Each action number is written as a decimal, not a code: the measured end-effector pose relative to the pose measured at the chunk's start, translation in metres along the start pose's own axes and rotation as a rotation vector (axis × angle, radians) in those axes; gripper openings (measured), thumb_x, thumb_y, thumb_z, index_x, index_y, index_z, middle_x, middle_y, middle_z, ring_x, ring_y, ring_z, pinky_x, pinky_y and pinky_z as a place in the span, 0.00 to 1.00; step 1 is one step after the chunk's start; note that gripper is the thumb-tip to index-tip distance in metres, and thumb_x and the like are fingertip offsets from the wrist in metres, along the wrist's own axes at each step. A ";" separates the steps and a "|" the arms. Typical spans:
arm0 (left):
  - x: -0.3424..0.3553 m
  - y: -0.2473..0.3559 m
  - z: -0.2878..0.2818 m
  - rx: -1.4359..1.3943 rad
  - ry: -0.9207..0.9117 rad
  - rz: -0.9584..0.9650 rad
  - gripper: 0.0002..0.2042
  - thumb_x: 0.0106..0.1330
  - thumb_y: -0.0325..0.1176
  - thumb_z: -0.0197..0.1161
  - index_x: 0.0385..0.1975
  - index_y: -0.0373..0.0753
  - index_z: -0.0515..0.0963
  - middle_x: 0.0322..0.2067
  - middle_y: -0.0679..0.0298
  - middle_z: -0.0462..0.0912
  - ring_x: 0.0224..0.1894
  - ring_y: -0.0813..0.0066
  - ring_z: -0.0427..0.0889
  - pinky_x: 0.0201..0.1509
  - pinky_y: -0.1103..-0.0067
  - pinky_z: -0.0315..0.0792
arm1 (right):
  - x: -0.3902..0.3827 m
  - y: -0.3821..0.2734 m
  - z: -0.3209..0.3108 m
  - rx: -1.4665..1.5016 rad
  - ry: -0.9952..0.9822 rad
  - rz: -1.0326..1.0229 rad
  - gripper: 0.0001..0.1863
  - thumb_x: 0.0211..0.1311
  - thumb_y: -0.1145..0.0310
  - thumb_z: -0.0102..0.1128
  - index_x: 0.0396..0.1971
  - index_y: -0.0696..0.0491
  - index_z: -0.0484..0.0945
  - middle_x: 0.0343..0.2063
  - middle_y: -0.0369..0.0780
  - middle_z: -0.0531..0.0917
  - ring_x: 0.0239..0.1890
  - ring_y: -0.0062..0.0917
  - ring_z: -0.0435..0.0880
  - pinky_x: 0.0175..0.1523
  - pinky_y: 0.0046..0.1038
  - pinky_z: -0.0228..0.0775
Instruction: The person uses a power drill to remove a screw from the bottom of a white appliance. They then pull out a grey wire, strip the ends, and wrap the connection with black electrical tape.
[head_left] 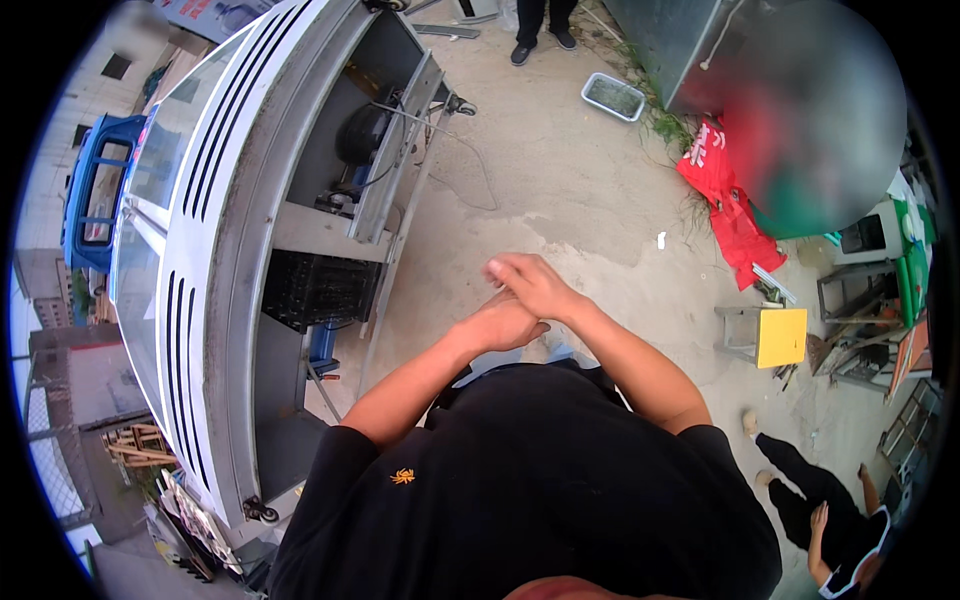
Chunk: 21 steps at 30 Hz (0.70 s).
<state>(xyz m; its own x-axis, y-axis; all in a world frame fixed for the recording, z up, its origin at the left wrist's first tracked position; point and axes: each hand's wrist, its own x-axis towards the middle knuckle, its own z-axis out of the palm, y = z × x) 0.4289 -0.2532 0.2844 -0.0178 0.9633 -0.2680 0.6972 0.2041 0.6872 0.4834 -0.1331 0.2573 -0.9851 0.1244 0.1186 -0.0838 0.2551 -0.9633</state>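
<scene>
My left hand and my right hand meet in front of my body, the right lying across the back of the left. The right hand's fingers reach out past the left hand, slightly bent, and no object shows in them. Most of the left hand's fingers are hidden beneath the right. To my left a large white and grey display cabinet lies tipped over, its underside facing me. In its open bay sit a black compressor and a black finned condenser. Neither hand touches the cabinet.
A caster and a loose cable stick out from the cabinet. A white tub, red cloth and yellow-topped stool stand or lie rightward. One person stands ahead; another person is at lower right.
</scene>
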 end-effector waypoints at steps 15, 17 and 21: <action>0.065 -0.074 -0.065 -0.220 0.090 0.067 0.16 0.68 0.31 0.62 0.53 0.34 0.77 0.51 0.51 0.81 0.53 0.61 0.82 0.56 0.68 0.74 | -0.423 0.147 0.080 -0.430 0.797 1.647 0.29 0.55 0.48 0.67 0.42 0.63 0.83 0.42 0.54 0.85 0.49 0.47 0.83 0.56 0.40 0.76; 0.060 -0.083 -0.039 -0.139 -0.020 0.103 0.17 0.67 0.32 0.64 0.54 0.35 0.76 0.52 0.51 0.79 0.53 0.59 0.82 0.56 0.67 0.74 | -0.460 0.132 0.119 -0.407 1.059 1.713 0.29 0.54 0.49 0.68 0.40 0.63 0.83 0.41 0.54 0.85 0.48 0.46 0.84 0.55 0.39 0.77; 0.046 -0.083 0.003 -0.083 -0.188 0.107 0.20 0.65 0.33 0.66 0.56 0.36 0.75 0.54 0.49 0.77 0.54 0.56 0.81 0.57 0.66 0.74 | -0.458 0.105 0.146 -0.204 1.478 1.543 0.24 0.54 0.51 0.68 0.29 0.61 0.85 0.34 0.53 0.86 0.44 0.45 0.86 0.51 0.39 0.77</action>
<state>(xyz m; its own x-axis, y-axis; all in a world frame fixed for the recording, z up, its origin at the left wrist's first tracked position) 0.3718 -0.2269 0.2131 0.1919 0.9323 -0.3066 0.6266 0.1241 0.7694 0.9039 -0.3038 0.0670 0.5831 0.7171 -0.3818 0.5754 -0.6963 -0.4290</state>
